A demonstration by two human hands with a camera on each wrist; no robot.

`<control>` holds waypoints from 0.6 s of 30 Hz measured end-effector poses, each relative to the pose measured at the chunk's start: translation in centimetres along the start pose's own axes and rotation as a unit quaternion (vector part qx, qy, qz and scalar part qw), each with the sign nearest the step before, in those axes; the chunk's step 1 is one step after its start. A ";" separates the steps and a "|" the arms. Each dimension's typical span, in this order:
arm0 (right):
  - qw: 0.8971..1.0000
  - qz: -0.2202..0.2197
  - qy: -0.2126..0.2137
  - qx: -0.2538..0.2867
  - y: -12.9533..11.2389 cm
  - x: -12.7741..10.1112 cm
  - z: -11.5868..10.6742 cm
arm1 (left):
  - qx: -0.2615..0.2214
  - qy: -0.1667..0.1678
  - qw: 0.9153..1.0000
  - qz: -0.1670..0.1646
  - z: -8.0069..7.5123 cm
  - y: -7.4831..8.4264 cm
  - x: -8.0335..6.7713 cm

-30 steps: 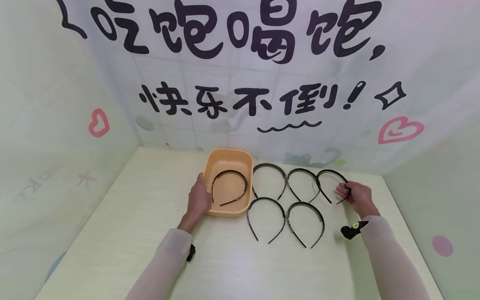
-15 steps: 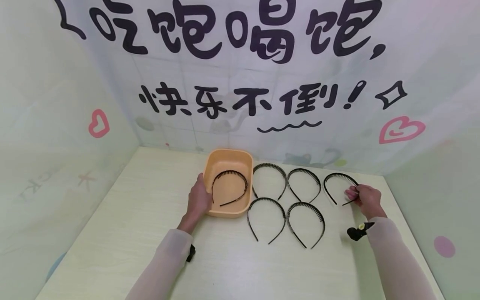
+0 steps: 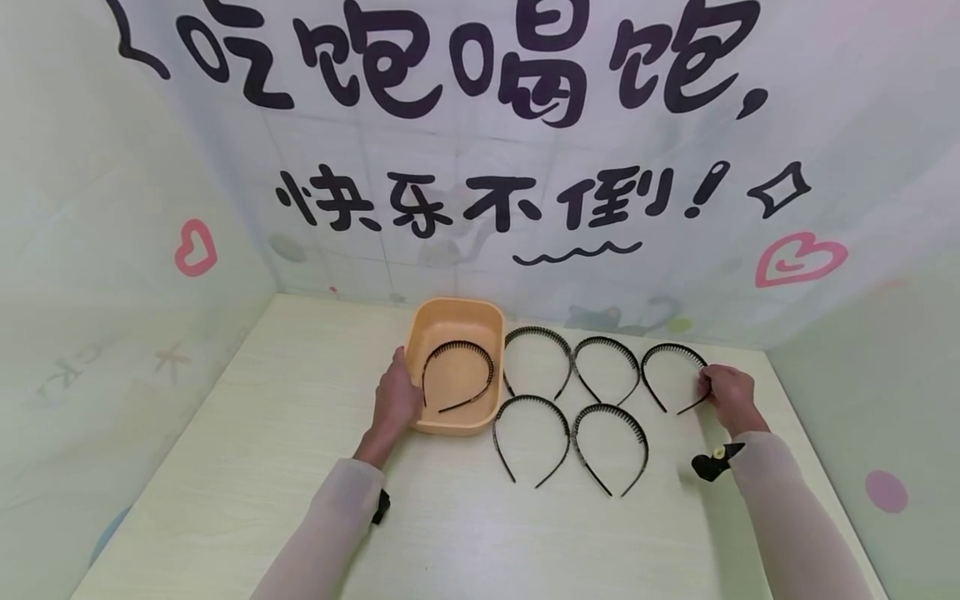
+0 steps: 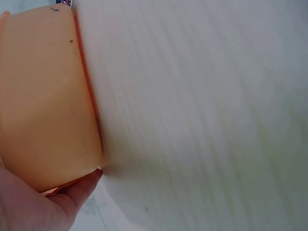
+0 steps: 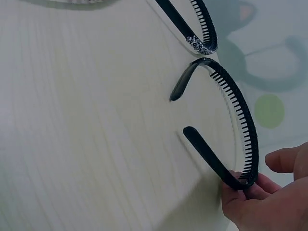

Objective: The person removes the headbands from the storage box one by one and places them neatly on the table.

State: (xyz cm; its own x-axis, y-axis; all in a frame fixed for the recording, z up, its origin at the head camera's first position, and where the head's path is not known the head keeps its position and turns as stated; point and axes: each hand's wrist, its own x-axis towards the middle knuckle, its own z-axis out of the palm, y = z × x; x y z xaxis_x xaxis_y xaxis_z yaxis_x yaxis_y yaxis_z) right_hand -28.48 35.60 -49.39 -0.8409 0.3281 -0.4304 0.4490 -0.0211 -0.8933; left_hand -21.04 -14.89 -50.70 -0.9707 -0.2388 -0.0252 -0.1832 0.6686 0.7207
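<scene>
An orange basin (image 3: 455, 310) stands at the table's back middle with one black toothed headband (image 3: 457, 344) in it. My left hand (image 3: 399, 398) grips the basin's near left wall; in the left wrist view a finger (image 4: 79, 185) lies against the basin's wall (image 4: 43, 106). Right of the basin, several black headbands lie flat in two rows: (image 3: 537, 332), (image 3: 606, 341), (image 3: 532, 401), (image 3: 611, 409). My right hand (image 3: 708, 390) pinches the right side of the far-right headband (image 3: 673, 347). In the right wrist view the right hand (image 5: 245, 190) holds that headband (image 5: 243, 115) at its curve.
A printed cloth backdrop (image 3: 480, 167) closes the table in at the back and on both sides. The pale wooden table (image 3: 285, 467) runs toward me. Black camera mounts sit on my right wrist (image 3: 708, 461) and my left wrist (image 3: 383, 505).
My right hand has drawn the far-right headband to the right, off the neighbouring headband it overlapped, and it now lies apart. My left hand has stayed on the basin.
</scene>
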 end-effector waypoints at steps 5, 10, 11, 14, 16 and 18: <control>0.999 -0.011 0.013 -0.045 -0.1 -0.1 0.4 | 0.000 -0.001 1.000 -0.002 0.1 -0.1 0.0; 0.997 -0.013 0.026 -0.067 -0.2 -0.2 0.7 | -0.002 -0.002 1.000 -0.011 0.0 -0.1 0.0; 0.997 -0.014 0.028 -0.072 -0.2 -0.2 0.8 | -0.003 -0.002 1.000 -0.013 0.0 -0.1 0.0; 0.996 -0.016 0.032 -0.087 -0.2 -0.2 0.9 | -0.003 -0.002 1.000 -0.014 0.0 -0.1 0.1; 0.994 -0.016 0.033 -0.099 -0.2 -0.2 0.9 | -0.005 -0.001 1.000 -0.014 0.0 -0.1 0.1; 0.993 -0.020 0.033 -0.111 -0.1 -0.1 1.0 | -0.005 -0.001 1.000 -0.011 0.0 -0.1 0.1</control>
State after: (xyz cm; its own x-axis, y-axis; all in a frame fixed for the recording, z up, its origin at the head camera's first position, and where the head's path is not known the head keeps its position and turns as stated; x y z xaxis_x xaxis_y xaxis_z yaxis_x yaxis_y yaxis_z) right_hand -28.72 34.65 -49.32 -0.8405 0.3863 -0.3799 0.4784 0.1999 -0.8551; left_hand -21.12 -14.94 -50.75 -0.9669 -0.2518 -0.0423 -0.2025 0.6555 0.7276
